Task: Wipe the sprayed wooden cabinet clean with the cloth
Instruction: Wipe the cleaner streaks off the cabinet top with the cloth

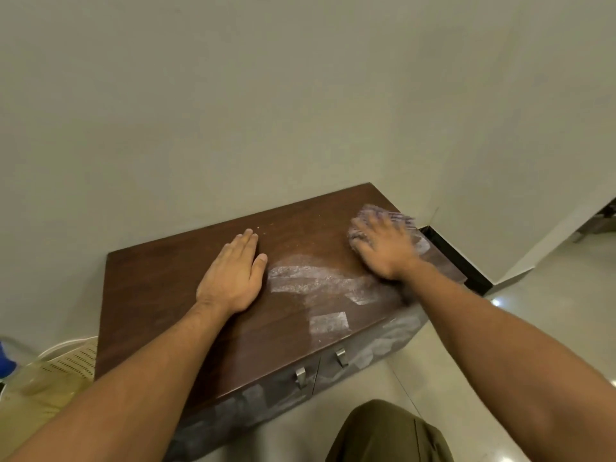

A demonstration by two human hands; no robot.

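The right grip [383, 248] lies spread, fingers wide, pressing the cloth [401, 217] onto the far right corner of the cabinet [150, 295] top; blur hides any curl. The left grip [233, 275] rests flat on the top, palm down, fingers straight and together, holding nothing. Whitish smears [300, 278] lie between the two. Both doors [266, 391] are shut, hiding the contents.

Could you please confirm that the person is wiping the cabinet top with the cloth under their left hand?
Not quite: the head view shows the cloth under the right hand, near the far right corner of the cabinet top. The left hand rests flat on bare wood.
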